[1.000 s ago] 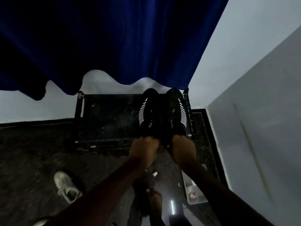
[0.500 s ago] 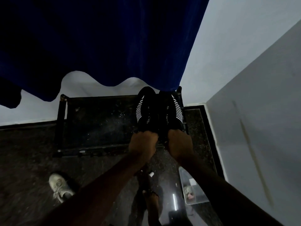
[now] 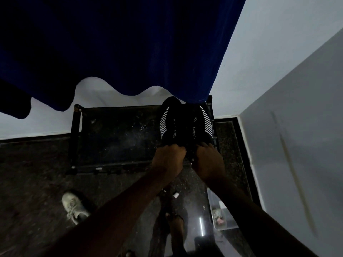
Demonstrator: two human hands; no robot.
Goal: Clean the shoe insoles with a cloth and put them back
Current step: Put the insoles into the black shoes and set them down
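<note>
Pushed farther back than 0.5 s ago, the 2 black shoes now have their toes under the curtain (image 3: 120,43) hem, at the right end of the rack (image 3: 115,138). Left hand (image 3: 168,158) is clamped on the left shoe (image 3: 169,123) heel, and right hand (image 3: 208,160) on the right shoe (image 3: 201,125) heel, the shoes side by side and touching. 1 white shoe (image 3: 74,206) lies on the floor, well left.
</note>
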